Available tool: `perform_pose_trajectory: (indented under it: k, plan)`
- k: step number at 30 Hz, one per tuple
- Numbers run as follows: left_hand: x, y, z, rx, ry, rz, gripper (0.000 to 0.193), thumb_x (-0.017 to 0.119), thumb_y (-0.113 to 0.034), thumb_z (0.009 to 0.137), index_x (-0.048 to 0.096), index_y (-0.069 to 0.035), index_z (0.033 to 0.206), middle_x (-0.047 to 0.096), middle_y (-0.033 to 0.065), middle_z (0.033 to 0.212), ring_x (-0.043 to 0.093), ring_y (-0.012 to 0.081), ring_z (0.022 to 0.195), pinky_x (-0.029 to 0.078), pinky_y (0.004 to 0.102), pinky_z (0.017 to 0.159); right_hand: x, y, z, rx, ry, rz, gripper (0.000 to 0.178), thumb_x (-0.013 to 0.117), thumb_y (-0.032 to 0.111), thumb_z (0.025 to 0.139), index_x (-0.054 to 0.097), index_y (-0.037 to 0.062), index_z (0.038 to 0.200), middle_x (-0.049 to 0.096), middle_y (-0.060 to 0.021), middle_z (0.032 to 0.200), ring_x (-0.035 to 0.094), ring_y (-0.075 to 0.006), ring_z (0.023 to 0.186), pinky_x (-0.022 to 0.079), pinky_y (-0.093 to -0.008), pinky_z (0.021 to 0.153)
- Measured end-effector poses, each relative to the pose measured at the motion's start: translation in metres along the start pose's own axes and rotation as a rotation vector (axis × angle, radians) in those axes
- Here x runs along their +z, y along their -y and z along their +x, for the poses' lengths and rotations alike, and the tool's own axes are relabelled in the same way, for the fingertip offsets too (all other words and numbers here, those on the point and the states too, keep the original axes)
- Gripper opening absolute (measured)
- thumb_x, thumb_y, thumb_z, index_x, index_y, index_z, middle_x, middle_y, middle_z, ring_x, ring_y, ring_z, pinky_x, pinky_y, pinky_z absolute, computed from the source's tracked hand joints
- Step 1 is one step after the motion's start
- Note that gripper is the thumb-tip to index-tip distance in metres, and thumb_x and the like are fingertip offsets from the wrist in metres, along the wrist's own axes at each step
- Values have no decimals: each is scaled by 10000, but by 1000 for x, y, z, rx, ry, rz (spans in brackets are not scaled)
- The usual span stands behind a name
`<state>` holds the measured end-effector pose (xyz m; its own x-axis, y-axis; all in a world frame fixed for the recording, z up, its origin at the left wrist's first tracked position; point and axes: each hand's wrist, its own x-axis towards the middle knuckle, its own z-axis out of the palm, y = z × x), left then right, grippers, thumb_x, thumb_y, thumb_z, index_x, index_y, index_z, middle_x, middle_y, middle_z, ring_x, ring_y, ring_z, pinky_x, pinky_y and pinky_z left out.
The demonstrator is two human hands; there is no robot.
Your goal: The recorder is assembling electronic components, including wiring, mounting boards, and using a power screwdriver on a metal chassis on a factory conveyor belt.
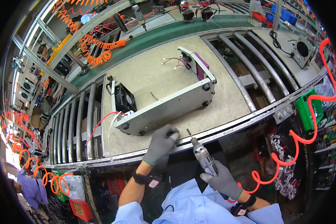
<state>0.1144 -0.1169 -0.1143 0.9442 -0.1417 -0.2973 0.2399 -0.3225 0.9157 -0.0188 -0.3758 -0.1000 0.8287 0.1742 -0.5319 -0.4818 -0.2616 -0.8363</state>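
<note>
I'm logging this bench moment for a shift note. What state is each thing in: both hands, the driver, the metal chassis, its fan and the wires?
left hand: gloved, fingertips at the chassis's near edge.
right hand: gloved, gripping the screwdriver.
screwdriver: bit up, clear of the chassis.
chassis: open-topped, on its side on the board.
fan: mounted at the left end.
red wire: hanging loose.

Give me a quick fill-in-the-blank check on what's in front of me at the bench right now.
1. The right hand holds a pneumatic ____ with its bit pointing up.
2. The air hose running to that tool is coiled and coloured ____.
3. The black fan sits at the ____ end of the metal chassis.
4. Both hands wear ____ gloves; the left hand is near the chassis.

Missing words: screwdriver; orange; left; grey
</note>
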Motion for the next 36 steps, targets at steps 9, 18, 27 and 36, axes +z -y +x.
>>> perform_pose_trajectory:
  k: [9,18,27,36]
  plan:
    - [-18,13,-40,-59,40,-553,317,688,-304,1047,647,10,1049,680,57,863,639,90,682,520,226,609,14,5,-7,-74,162,-93,567,831,349,840,629,40,1270,703,-102,1028,664,-166,932,540,-346,846]
    - [-40,37,-57,-62,47,-503,285,655,-283,1061,673,1,1070,708,47,855,642,78,659,522,204,606,4,23,-3,240,489,39,630,833,389,849,595,6,1289,698,-123,1037,663,-209,938,530,-361,849]
    - [-38,39,-60,-151,7,-420,299,647,-289,1064,684,7,1067,706,46,850,641,74,672,523,206,607,18,9,0,-16,338,-116,598,808,396,879,610,25,1303,669,-81,969,641,-145,784,532,-323,712]
    - [-19,27,-55,-150,-219,-466,274,632,-254,1045,684,11,1001,694,57,825,630,89,649,513,223,579,42,11,3,-156,181,-98,586,812,384,879,608,12,1284,676,-72,954,665,-190,807,548,-352,756]
